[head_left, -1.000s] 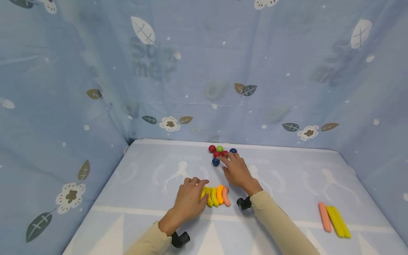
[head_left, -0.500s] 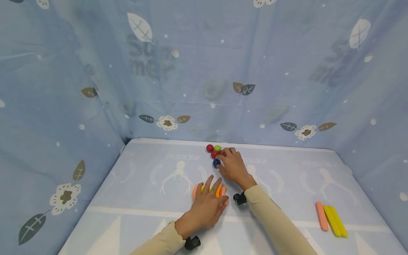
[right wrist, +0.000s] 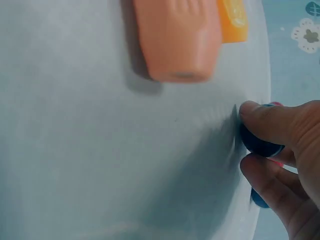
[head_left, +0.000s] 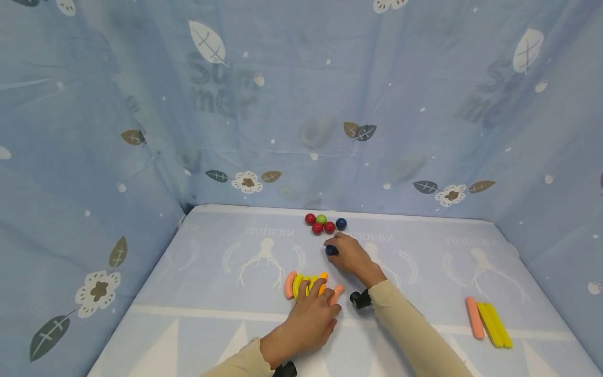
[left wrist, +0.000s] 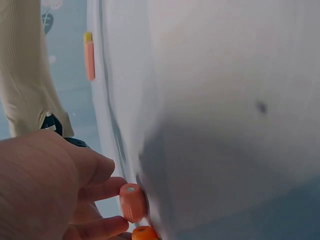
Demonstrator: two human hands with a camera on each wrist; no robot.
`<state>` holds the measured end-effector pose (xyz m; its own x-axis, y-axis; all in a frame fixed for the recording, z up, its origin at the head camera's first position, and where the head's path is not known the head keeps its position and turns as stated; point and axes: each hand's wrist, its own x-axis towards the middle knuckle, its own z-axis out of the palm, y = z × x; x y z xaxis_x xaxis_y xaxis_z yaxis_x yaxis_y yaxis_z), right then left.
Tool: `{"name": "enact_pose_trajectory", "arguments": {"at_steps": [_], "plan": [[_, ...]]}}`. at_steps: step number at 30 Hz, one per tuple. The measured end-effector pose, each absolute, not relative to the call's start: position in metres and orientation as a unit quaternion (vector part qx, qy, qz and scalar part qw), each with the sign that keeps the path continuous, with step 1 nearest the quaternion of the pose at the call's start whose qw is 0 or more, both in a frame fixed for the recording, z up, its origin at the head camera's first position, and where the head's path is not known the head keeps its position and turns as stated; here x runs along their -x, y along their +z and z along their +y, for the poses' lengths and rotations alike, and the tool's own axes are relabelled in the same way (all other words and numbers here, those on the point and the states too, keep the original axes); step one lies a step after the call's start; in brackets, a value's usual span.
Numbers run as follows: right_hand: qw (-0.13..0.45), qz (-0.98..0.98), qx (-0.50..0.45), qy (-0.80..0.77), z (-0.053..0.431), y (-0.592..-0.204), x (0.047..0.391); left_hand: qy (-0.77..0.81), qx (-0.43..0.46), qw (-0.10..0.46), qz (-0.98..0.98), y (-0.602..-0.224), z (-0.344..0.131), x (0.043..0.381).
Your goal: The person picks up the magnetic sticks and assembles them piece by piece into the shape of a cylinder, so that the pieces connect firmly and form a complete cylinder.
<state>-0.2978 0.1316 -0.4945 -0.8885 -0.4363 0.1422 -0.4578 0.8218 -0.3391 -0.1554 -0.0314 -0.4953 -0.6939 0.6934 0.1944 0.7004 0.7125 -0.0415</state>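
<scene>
In the head view my right hand (head_left: pixel 350 256) pinches a dark blue ball (head_left: pixel 332 250) between thumb and fingers, just in front of the other balls. The right wrist view has this ball (right wrist: pixel 261 142) partly covered by the thumb. My left hand (head_left: pixel 308 319) is spread low over a row of toy bananas, with thumb and a finger about a pink toy banana (head_left: pixel 337 293) that lies tilted at the row's right end. Fingertips meet that pink banana (left wrist: pixel 132 202) in the left wrist view. An orange banana (head_left: pixel 323 278), several yellow bananas (head_left: pixel 297 286) and another pink one complete the row, partly hidden.
At the table's back edge sit three red balls (head_left: pixel 329 227), a green ball (head_left: pixel 321 219) and another blue ball (head_left: pixel 341 224). A pink stick (head_left: pixel 475 318) and yellow sticks (head_left: pixel 493 324) lie at the right. Patterned blue curtains (head_left: pixel 301 104) enclose the table (head_left: pixel 207 293).
My right hand has taken hold of the front blue ball and drawn it toward me. My left hand moved right along the row, and the right-end pink banana has turned aslant.
</scene>
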Motion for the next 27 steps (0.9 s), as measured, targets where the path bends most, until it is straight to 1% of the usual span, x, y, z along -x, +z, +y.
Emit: {"name": "enact_pose_trajectory", "arguments": {"at_steps": [4,8,12,16,21,24,27], "plan": [[0.026,-0.94,-0.227,0.253,0.142,-0.498,0.292,-0.005,0.374,0.076,-0.924,-0.492,-0.029,0.149],[0.022,-0.921,-0.225,0.318,0.153,-0.499,0.282,0.011,0.358,0.102,-0.928,-0.49,-0.024,0.144],[0.029,-0.902,-0.227,0.366,0.16,-0.498,0.268,0.029,0.32,0.122,-0.939,-0.488,-0.014,0.145],[0.042,-0.876,-0.243,0.414,0.168,-0.5,0.255,0.048,0.293,0.111,-0.948,-0.49,-0.002,0.148],[0.062,-0.857,-0.267,0.437,0.179,-0.502,0.238,0.061,0.286,0.091,-0.952,-0.492,0.002,0.146],[0.072,-0.858,-0.265,0.434,0.186,-0.504,0.227,0.041,0.274,0.082,-0.957,-0.49,-0.001,0.143],[0.064,-0.861,-0.26,0.432,0.193,-0.505,0.216,-0.008,0.257,0.074,-0.964,-0.489,-0.007,0.14]]}}
